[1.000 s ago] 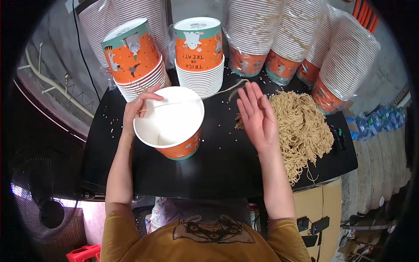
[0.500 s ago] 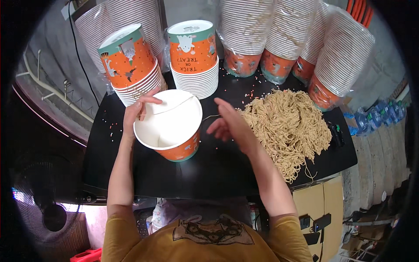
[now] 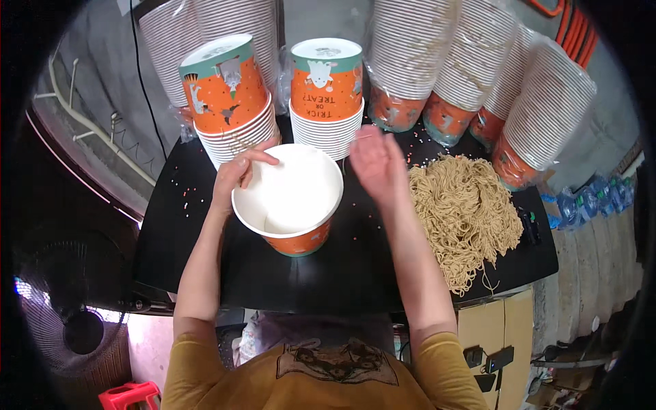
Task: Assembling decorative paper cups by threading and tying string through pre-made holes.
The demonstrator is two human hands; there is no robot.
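Observation:
A paper bucket (image 3: pixel 290 188), white inside and orange with a green base outside, is tilted with its mouth toward me over the black table. My left hand (image 3: pixel 236 176) grips its left rim, the index finger reaching over the opening. To the right of the bucket, my right hand (image 3: pixel 377 164) is raised with the palm showing and the fingers stretched out. A thin strand of cord seems to show by that hand, too fine to follow. Beyond my right forearm lies a large heap of beige cords (image 3: pixel 465 219), one loose end hanging at its front.
Two stacks of upside-down orange buckets, left (image 3: pixel 229 92) and middle (image 3: pixel 326 89), stand just behind my hands. Several plastic-wrapped bucket stacks (image 3: pixel 454 75) line the back right. Small beads are scattered on the black table (image 3: pixel 355 273). A fan (image 3: pixel 82 335) is at lower left.
The strand that stretched across the bucket's mouth no longer shows there. My right hand has lifted away and turned its palm into view. The whole view has shifted slightly.

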